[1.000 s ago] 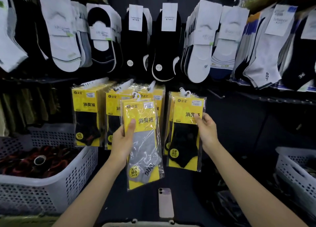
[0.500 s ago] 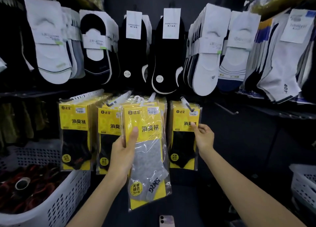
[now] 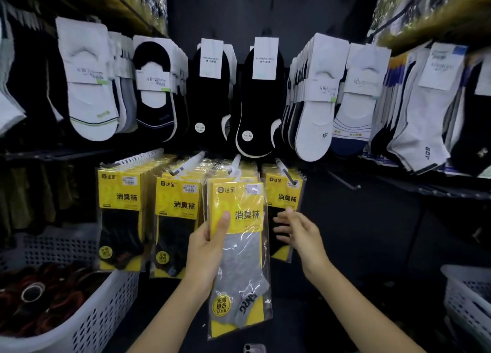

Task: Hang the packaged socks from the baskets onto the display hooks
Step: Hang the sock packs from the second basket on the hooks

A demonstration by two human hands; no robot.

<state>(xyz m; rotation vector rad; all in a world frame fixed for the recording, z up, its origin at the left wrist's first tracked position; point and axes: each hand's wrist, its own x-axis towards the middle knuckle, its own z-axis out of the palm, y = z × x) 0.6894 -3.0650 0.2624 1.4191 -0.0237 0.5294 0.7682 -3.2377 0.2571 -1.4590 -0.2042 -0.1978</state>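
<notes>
My left hand (image 3: 206, 249) grips a yellow packet of grey socks (image 3: 240, 257) by its left edge, thumb on the front. The packet's top reaches a white display hook (image 3: 235, 164) that carries more yellow packets; whether it hangs on the hook I cannot tell. My right hand (image 3: 297, 230) hovers open just right of this packet, in front of a black-sock packet (image 3: 284, 211) hanging on the rightmost hook (image 3: 285, 173). Two more hooks to the left hold yellow black-sock packets (image 3: 121, 214), (image 3: 176, 225).
A white basket (image 3: 87, 323) with dark red items stands at lower left. Another white basket (image 3: 467, 294) stands at lower right. Rows of white and black socks (image 3: 255, 100) hang above. A phone (image 3: 254, 348) lies at the bottom edge.
My right hand has let go of the black-sock packet on the right hook and moved down-left toward the grey-sock packet, fingers spread. The left hand keeps its hold.
</notes>
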